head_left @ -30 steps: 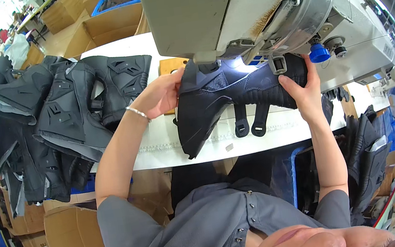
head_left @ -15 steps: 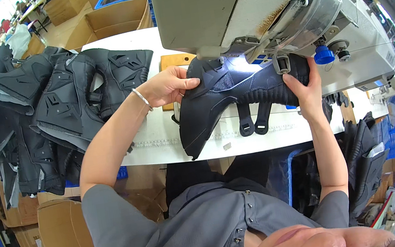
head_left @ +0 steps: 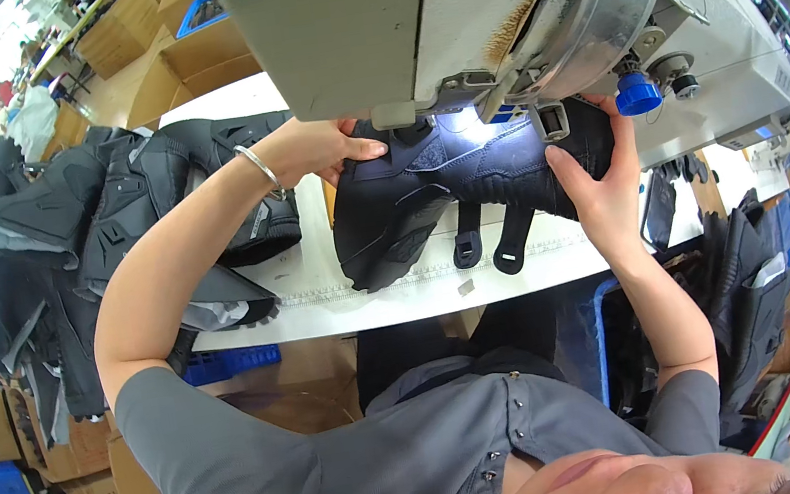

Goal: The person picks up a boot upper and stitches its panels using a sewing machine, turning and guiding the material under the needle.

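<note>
Black boot upper (head_left: 466,176) lies on its side at the far centre of the white bench (head_left: 323,313), under the head of the sewing machine (head_left: 340,37), far edge partly hidden by it, w/ a bright lit patch mid-piece. Needle not visible, so can't tell if it's in the material.

Main risk IMO: stitch line wandering, if the hands pull unevenly & twist the piece. 2nd: a pucker or caught layer, b/c the ribbed & stiff-looking parts don't lie flat. 3rd: the two loose straps (head_left: 516,242) on the near side could snag or fold under if the piece got swung round. Fingers sit close to the machine's underside too, esp. on R; a slip might bring them to moving parts. Pile of black boots (head_left: 131,203) on L is near the L arm, so an elbow sweep could knock it.

Pose: L hand (head_left: 329,150) grips the far L end, thumb on top, other fingers curled, tips partly hidden; bracelet (head_left: 261,168) at wrist, elbow bent well out to L. R hand (head_left: 609,187) clasps the R end, thumb on near face, fingers round the far side, forearm in from near R.
</note>
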Available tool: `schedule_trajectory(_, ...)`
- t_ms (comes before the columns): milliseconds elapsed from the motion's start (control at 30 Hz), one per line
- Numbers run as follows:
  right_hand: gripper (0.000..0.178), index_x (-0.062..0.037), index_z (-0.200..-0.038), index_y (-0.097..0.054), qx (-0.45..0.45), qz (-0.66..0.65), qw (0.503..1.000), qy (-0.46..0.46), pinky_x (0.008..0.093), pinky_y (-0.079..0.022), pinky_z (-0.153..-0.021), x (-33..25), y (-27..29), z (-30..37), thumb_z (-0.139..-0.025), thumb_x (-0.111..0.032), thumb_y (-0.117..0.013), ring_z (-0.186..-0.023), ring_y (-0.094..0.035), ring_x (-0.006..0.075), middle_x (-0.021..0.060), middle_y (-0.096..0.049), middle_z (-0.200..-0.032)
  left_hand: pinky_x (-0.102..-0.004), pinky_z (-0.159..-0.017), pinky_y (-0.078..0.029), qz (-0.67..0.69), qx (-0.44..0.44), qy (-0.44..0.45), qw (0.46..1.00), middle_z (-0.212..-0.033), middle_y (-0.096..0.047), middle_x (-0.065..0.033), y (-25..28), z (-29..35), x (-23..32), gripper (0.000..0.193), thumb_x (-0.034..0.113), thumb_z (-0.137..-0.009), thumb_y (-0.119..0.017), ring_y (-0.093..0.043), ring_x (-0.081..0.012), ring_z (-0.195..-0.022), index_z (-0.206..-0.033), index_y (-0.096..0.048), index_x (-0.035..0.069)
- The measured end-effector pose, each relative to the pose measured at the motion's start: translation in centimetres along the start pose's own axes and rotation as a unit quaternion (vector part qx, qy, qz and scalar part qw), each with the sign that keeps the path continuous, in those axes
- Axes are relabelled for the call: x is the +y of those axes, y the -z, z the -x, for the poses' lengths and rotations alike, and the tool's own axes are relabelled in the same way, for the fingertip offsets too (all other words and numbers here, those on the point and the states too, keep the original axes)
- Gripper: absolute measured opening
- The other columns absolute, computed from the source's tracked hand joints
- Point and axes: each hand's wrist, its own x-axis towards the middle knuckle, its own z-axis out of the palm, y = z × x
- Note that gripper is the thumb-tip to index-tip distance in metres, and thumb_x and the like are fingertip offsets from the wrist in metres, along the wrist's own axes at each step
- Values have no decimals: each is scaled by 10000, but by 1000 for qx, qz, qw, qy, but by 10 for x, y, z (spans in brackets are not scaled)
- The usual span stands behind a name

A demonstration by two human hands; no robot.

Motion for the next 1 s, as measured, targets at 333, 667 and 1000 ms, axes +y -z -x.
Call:
schedule_trajectory(333,558,-9,-1247,-387,-2,17,1000,10,332,-447,-872,-7,-3,0,-764,-52,-664,-972,-576,226,160,-558,-1090,-301,-792,-493,-20,36,10,999,-881,-675,-182,0,-3,-9,593,452,-784,-709,-651,-251,-785,-980,-649,-105)
schedule_trajectory(667,550,-22,-1251,-392,5,-1,1000,-3,316,-459,-857,-9,-4,4,-768,-24,-654,-950,-589,190,148,-574,-1079,-265,-656,-489,-39,46,-14,998,-768,-645,-94,3,1,-2,393,394,-804,-711,-600,-164,-672,-876,-696,8)
schedule_trajectory(1000,511,-19,-1224,-417,-5,-42,999,-16,287,-391,-945,-12,-4,7,-764,23,-635,-1060,-521,168,96,-522,-1142,-275,-523,-554,191,-117,-11,975,-602,-487,-20,15,-33,-26,308,194,-778,-762,-569,-127,-535,-712,-489,67)
